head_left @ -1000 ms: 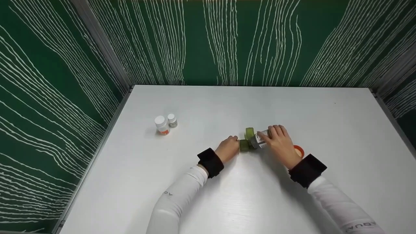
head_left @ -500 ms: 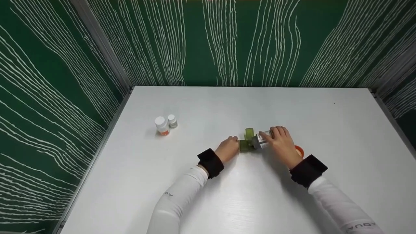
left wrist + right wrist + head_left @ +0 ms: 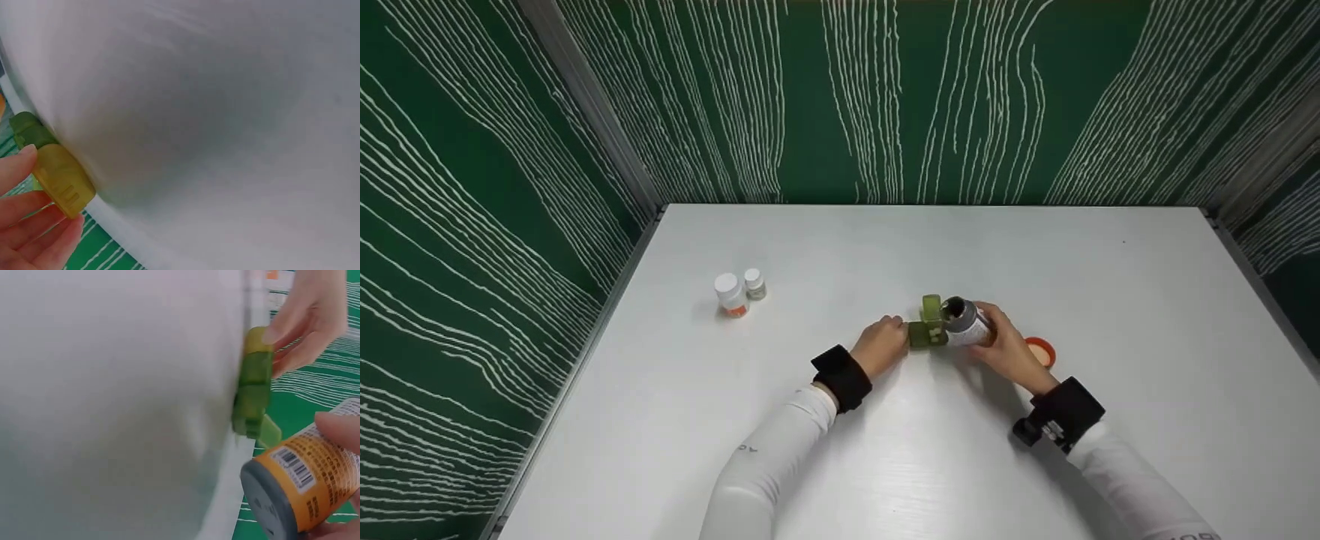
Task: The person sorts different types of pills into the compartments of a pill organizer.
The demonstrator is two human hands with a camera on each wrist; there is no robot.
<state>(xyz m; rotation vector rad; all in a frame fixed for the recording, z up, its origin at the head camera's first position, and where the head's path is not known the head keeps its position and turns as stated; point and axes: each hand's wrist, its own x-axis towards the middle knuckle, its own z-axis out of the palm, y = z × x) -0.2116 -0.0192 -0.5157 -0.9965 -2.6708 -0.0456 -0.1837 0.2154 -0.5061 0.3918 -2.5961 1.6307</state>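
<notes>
My left hand (image 3: 883, 346) pinches one end of a green translucent pill box (image 3: 918, 335), thumb on one side and fingers on the other in the left wrist view. A lid flap (image 3: 931, 306) stands open at the box's far side. Small pale bits show in the compartment beside it. In my right hand (image 3: 1006, 351) is a grey pill bottle (image 3: 969, 327), uncapped, its dark mouth facing up and toward the box. The right wrist view shows the bottle tilted, with an orange barcode label (image 3: 315, 469) and grey base (image 3: 263, 499).
An orange-rimmed cap (image 3: 1042, 352) lies on the white table (image 3: 840, 255) beside my right wrist. At the left stand a larger white pill bottle (image 3: 731, 295) and a smaller one (image 3: 755, 284), both capped. Green walls with white lines (image 3: 855, 97) enclose the table.
The grey bottle has turned from mouth-down over the pill box to mouth-up beside it, as my right wrist rotated. My left hand and the box have stayed in place.
</notes>
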